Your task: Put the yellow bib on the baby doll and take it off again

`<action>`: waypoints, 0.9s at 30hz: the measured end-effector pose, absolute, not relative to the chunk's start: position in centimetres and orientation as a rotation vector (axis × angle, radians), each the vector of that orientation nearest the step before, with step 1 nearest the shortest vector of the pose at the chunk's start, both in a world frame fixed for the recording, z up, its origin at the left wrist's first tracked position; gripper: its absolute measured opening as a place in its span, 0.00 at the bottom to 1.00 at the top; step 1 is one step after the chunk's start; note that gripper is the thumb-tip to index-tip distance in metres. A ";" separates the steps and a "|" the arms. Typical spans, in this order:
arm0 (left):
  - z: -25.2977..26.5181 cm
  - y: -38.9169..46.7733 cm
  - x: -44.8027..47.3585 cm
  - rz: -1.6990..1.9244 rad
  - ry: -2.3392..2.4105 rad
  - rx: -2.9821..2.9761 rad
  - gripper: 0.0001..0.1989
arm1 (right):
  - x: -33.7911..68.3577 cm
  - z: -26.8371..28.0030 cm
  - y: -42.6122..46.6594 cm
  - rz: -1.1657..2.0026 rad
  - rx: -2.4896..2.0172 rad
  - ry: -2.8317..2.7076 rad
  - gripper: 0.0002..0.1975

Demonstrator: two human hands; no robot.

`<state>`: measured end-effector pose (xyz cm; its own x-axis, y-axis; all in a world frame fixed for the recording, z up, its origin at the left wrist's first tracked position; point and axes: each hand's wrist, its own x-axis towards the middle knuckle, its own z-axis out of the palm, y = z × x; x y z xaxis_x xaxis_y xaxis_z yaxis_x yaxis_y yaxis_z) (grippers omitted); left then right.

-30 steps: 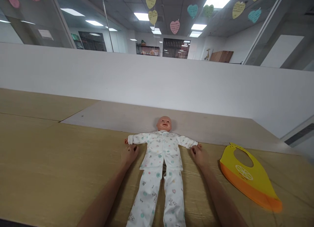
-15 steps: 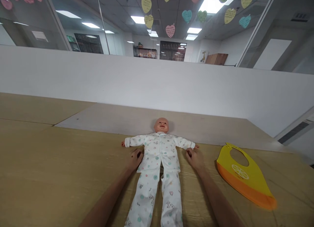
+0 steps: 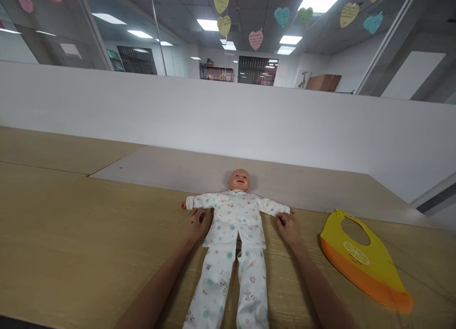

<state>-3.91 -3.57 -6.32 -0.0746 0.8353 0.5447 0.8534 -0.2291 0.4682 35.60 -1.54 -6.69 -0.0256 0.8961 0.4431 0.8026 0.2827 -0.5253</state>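
A baby doll (image 3: pixel 234 215) lies on its back, arms spread out, in white pyjamas with small coloured prints. Its pyjama trousers (image 3: pixel 217 277) run out of the frame at the bottom. My left hand (image 3: pixel 197 225) rests on the table beside the doll's body, just below its sleeve on the left; the fingers are loosely curled with nothing visible in them. On the other side, my right hand (image 3: pixel 289 228) is curled too, close under the cuff by the doll's hand. Whether it touches the cuff I cannot tell. A yellow and orange bib (image 3: pixel 370 260) lies to the right.
The doll lies on a tan table surface (image 3: pixel 89 243), its head on a grey strip (image 3: pixel 185 170) along the back. A low white wall (image 3: pixel 213 115) stands behind, topped by glass with heart-shaped notes (image 3: pixel 255 40). The table's front edge shows at bottom left.
The camera view has shifted, so the doll and bib appear slightly farther right. My left hand has moved a little up toward the doll's sleeve. The right hand stays by the cuff.
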 end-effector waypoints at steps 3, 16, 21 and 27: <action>-6.6 -3.4 -4.0 -1.237 -1.925 -2.120 0.06 | 35.5 -6.6 -1.7 0.264 -1.530 -1.796 0.19; -7.1 -3.0 -4.0 -1.281 -1.884 -2.148 0.07 | 38.9 -2.5 -2.3 0.027 -1.748 -2.281 0.19; -6.9 -3.2 -3.9 -1.235 -1.898 -2.173 0.07 | 37.4 -0.3 -1.9 -0.132 -1.851 -2.585 0.18; -6.6 -3.4 -3.7 -1.175 -1.935 -2.156 0.08 | 37.2 0.4 -1.1 -0.308 -1.791 -2.811 0.16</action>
